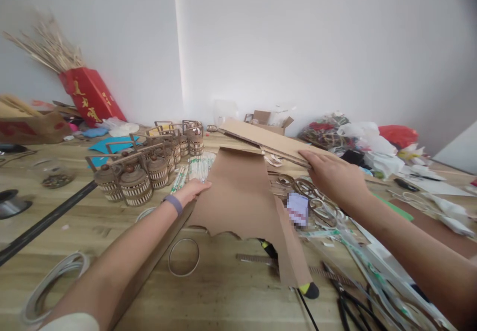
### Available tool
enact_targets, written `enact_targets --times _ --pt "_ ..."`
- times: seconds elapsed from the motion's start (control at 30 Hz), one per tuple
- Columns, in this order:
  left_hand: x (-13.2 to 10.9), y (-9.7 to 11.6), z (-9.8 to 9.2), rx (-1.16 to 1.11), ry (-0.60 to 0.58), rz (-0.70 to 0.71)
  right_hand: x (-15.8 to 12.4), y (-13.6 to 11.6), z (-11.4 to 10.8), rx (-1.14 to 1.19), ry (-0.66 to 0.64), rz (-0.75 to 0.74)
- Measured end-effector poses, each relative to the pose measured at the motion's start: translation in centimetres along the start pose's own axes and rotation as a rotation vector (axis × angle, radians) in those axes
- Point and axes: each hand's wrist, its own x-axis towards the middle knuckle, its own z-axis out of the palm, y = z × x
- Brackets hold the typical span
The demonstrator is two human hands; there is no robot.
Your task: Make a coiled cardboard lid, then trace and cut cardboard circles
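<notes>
A torn sheet of brown paper (240,192) peels down from a long corrugated cardboard strip (268,141) above the wooden table (219,296). My left hand (192,190), a purple band on its wrist, grips the paper's left edge with closed fingers. My right hand (333,174) holds the cardboard strip near its right end, fingers wrapped over its edge. The paper's lower edge is ragged and hangs over a yellow-and-black tool (307,288).
Several small wicker baskets with wooden handles (145,169) stand at left. A red box of dried stalks (89,95) leans on the wall. A wire ring (184,256), tape rolls (52,281), metal rings (313,197), pliers (348,296) and plastic wrappers (372,266) lie around. Cloth and bags (368,142) pile at right.
</notes>
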Motion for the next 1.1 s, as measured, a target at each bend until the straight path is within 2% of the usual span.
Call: enact_targets --times 0.1,0.23,0.33,0.47,0.53,0.63,0.77,0.9,1.0,1.1 --pt "0.8 0.4 1.4 -0.114 -0.128 -0.016 2.4 0.2 1.1 0.007 -0.115 0.035" --pt "0.0 1.1 1.3 -0.287 -0.147 0.016 4.9 0.7 3.6 0.0 -0.16 0.016" --pt "-2.3 1.7 -0.5 -0.395 -0.099 0.027 7.0 1.0 5.5 0.001 -0.189 0.016" --pt "-6.5 2.6 -3.8 -0.514 -0.02 0.002 10.0 0.7 8.0 0.018 -0.211 0.003" --pt "-8.5 3.1 -5.2 -0.714 0.051 -0.127 11.3 0.1 9.4 0.031 -0.217 -0.014" --pt "-10.8 3.5 -6.3 -0.832 0.13 -0.241 12.6 -1.5 11.6 0.058 -0.238 -0.05" --pt "-12.5 3.6 -6.8 -0.829 0.294 -0.293 12.8 -4.0 14.7 0.101 -0.303 -0.099" --pt "-13.6 3.5 -7.3 -0.828 0.352 -0.321 11.4 -5.9 17.4 0.138 -0.401 -0.14" --pt "-14.2 3.7 -7.6 -0.818 0.383 -0.325 9.8 -6.3 18.4 0.159 -0.459 -0.157" --pt "-14.7 3.9 -8.1 -0.765 0.412 -0.305 8.3 -5.9 18.4 0.194 -0.478 -0.183"
